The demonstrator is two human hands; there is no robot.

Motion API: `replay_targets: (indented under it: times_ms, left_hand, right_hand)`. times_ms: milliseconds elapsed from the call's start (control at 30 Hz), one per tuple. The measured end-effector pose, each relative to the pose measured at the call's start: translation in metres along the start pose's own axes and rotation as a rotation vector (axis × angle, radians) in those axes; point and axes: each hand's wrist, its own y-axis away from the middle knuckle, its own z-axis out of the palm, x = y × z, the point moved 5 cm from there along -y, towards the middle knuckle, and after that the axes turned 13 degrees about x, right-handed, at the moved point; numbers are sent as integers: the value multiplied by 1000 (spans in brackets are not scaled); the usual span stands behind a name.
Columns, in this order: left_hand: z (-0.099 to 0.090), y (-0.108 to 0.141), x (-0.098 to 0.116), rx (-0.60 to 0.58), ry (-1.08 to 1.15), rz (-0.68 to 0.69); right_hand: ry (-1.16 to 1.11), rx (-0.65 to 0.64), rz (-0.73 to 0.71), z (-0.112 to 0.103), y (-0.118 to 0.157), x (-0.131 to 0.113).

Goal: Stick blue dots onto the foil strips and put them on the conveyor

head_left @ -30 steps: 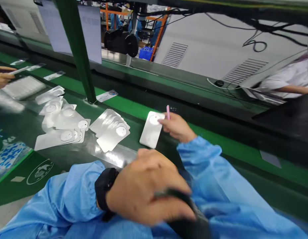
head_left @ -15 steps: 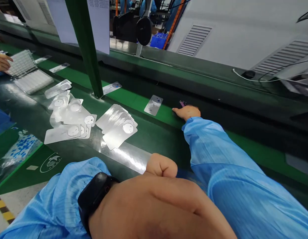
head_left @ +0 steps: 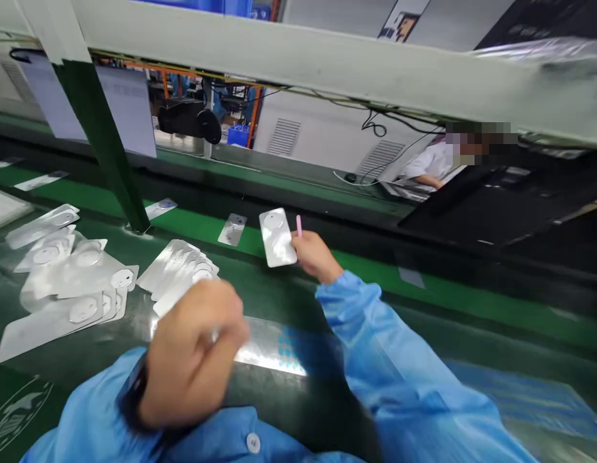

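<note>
My right hand [head_left: 315,254] grips the edge of a pale phone-shaped panel [head_left: 277,239] with a round camera area at its top. A thin pink stick [head_left: 299,226] juts up from the same hand. My left hand [head_left: 195,350] is curled with thumb and fingers together, blurred; whatever they hold, if anything, cannot be made out. Just behind it lies a fanned stack of similar silvery panels [head_left: 170,267]. Farther left is a looser pile of panels [head_left: 81,270]. One more panel [head_left: 232,230] lies on the green belt [head_left: 252,236], left of my right hand.
A green post [head_left: 100,145] rises from the bench at left. A pale beam [head_left: 279,54] crosses overhead. Dark equipment [head_left: 495,199] stands at the far right, with a person [head_left: 426,170] beyond it. A blue patterned sheet [head_left: 543,399] lies at lower right.
My right hand has come back from the belt and now holds a panel upright. My left hand has moved left toward the fanned stack. The view has tilted up and turned right.
</note>
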Motion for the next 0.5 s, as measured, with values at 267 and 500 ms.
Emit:
replay_targets:
  times_ms: [267, 500]
  left_hand:
    - [84, -43, -60, -248, 365, -276]
    - [96, -5, -62, -420, 97, -94]
  right_hand:
    - [-816, -506, 231, 6, 164, 20]
    - [-916, -77, 364, -23, 141, 66]
